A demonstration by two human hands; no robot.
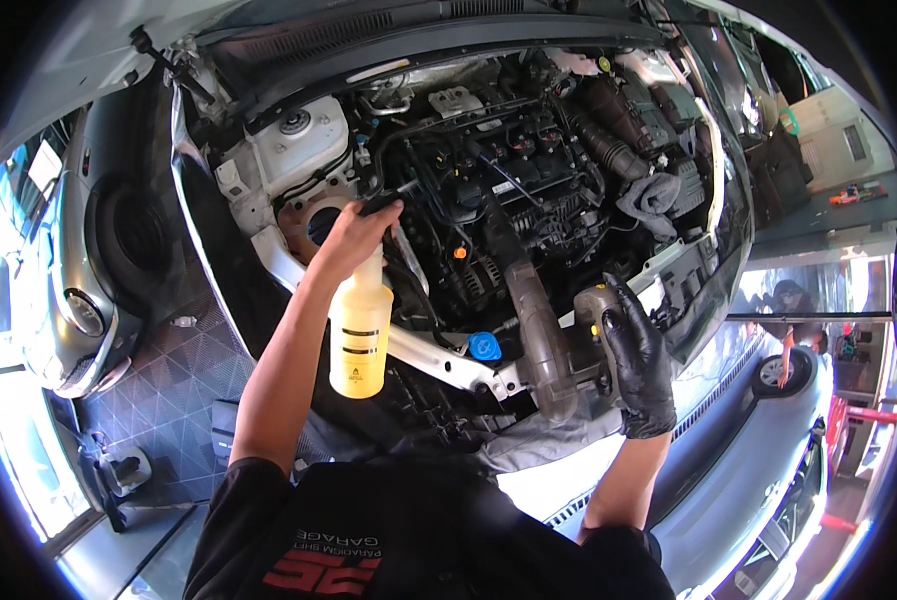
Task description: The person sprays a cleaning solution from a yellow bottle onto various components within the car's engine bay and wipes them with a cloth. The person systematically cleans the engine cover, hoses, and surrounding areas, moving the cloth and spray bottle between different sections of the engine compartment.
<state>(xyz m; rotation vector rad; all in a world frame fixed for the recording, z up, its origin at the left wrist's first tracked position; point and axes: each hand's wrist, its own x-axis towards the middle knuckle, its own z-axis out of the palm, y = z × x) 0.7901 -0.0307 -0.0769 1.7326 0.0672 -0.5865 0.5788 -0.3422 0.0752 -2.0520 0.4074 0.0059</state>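
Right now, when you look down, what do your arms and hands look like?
My left hand wears no glove. My right hand wears a shiny black glove, covering its fingers and ending at the wrist. Both forearms are bare below short black sleeves. I see no cables on them.

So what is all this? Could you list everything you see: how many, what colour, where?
Engine: 1, mostly black, centre
Car front: 1, white, around engine
Pipe: 1, dark, engine's front
Spray bottle: 1, yellow, left of pipe
Handheld thing, kind unclear: 1, brownish, right of pipe
Round cap: 1, blue, front edge
Small cap: 1, orange, engine's middle
Cloth: 1, grey, engine's right
Parked cars: 2, greyish, either side
Floor: 1, dark grey, left
Shirt: 1, black, bottom
Left hand: 1, bare, on bottle
Right hand: 1, black-gloved, on handheld thing
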